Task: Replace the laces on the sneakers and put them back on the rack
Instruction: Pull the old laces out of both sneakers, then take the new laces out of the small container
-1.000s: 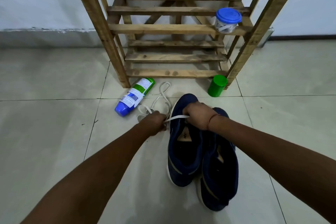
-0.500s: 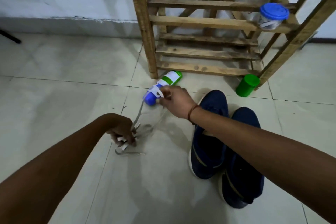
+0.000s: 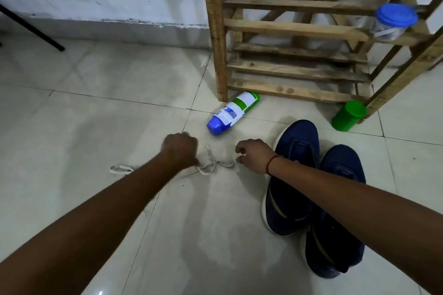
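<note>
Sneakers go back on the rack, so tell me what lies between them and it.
Nothing directly: bare floor lies between the sneakers and the rack. A spray bottle and green cup flank that path.

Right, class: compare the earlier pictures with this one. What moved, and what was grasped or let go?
The white lace came out of the sneakers and moved left, onto the floor. The right hand let go of it; the left hand stays curled over it, grip hidden. Sneakers, bottle, green cup and rack stayed put.
</note>
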